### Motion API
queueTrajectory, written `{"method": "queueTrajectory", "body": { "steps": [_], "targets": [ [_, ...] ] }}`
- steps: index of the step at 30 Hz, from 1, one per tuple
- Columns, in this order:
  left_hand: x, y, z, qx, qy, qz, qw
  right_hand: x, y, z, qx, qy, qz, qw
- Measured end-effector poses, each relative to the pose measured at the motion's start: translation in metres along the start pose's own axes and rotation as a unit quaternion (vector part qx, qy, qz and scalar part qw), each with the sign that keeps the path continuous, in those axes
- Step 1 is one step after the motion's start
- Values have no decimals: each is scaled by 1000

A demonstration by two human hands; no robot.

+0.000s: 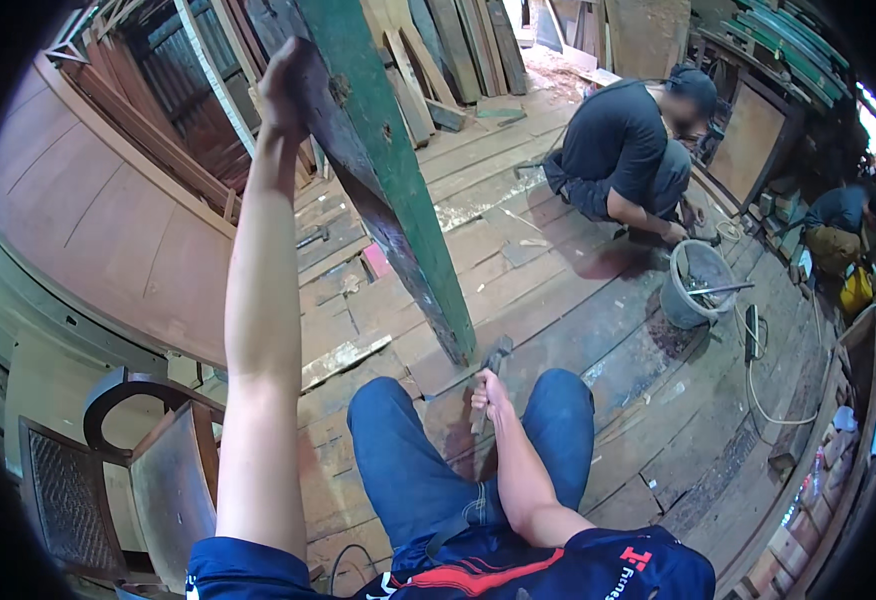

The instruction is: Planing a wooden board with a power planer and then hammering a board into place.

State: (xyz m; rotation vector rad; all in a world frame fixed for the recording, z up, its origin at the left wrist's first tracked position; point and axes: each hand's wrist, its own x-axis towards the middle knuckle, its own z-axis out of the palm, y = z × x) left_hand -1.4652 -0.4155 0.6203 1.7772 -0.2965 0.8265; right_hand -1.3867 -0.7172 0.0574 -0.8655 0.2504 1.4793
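Observation:
My left arm reaches up and away, and my left hand (pixel 281 88) is closed on the edge of a long wooden beam (pixel 388 130). The beam's broad side has worn green paint; its narrow side is dark, rough bare wood. It stands tilted, its lower end close to the floor in front of my knees. Between my knees my right hand (pixel 491 393) grips the handle of a hammer (pixel 498 350). The hammer's head points up and away, just right of the beam's lower end. My left fingers are partly hidden behind the wood.
Ahead right, a person (pixel 623 140) squats beside a grey bucket (pixel 674 301); another person (pixel 838 235) is farther right. A power strip (pixel 752 332) and cable lie on the plank floor (pixel 518 310). A wooden chair (pixel 173 480) stands left; boards (pixel 458 50) lean at the back.

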Motion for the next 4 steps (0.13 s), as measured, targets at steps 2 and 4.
{"method": "queueTrajectory", "body": {
  "steps": [2, 4],
  "targets": [
    [-2, -7, 13, 4, 49, 19, 999, -9, -8, 16, -61, 42, -40, 996],
    [-4, 2, 50, -40, 240, 7, 970, -27, -26, 28, -88, 36, -82, 992]
  ]
}}
